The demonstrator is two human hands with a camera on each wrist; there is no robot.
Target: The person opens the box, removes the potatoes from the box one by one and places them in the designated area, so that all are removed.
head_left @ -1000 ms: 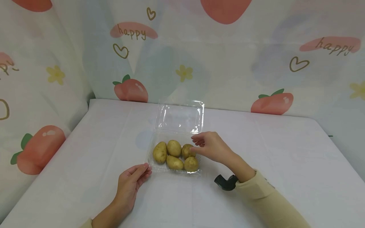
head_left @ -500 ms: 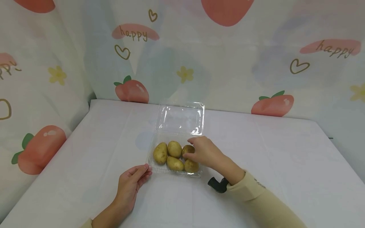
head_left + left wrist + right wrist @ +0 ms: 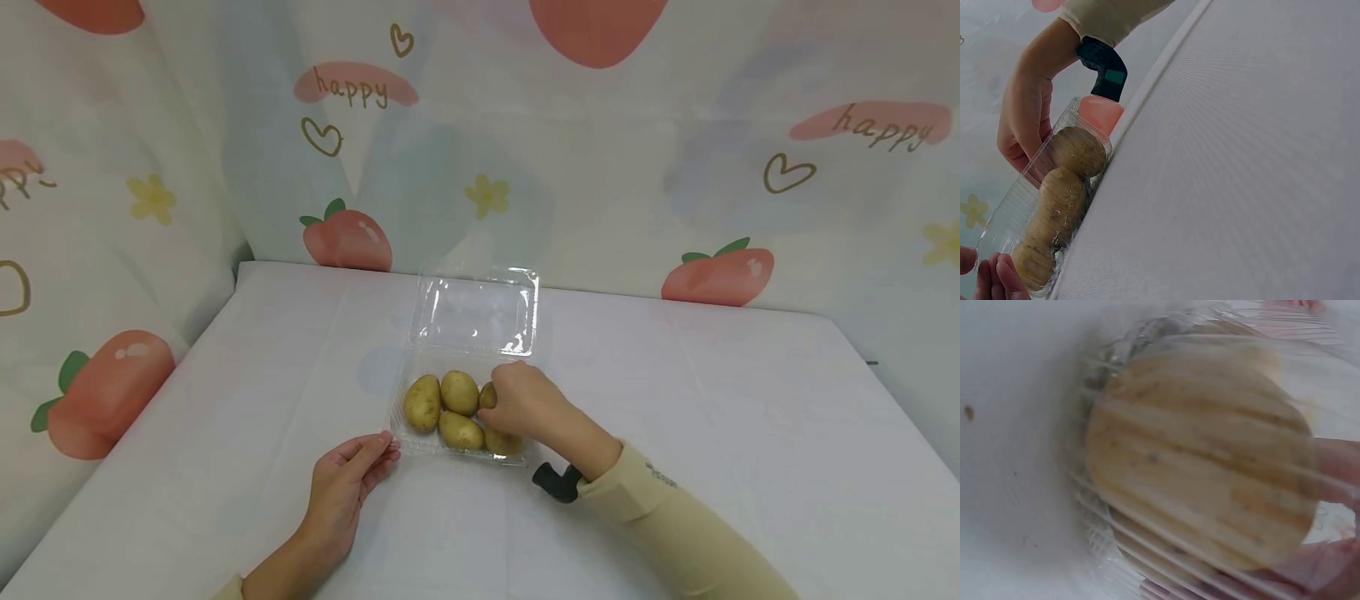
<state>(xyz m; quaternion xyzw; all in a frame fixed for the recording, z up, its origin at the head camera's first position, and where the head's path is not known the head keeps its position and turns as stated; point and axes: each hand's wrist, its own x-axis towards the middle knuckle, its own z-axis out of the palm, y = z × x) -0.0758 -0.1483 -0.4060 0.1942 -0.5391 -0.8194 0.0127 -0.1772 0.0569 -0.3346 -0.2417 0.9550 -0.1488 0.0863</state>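
Corner of clear box [image 3: 397, 417] pinched by left hand [image 3: 341, 492]. Rear-right potato [image 3: 487, 395], inside box, wrapped by curled fingers of right hand [image 3: 525, 400]. Possible: potato dropped if grip shallow; box tipped if wall snagged.

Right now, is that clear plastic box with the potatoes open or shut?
Open. The clear plastic box has its clear rectangular lid back behind the yellow-brown, rounded potatoes, not over them.

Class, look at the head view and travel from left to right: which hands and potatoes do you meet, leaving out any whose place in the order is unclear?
Left hand → leftmost potato → rear middle potato → right hand.
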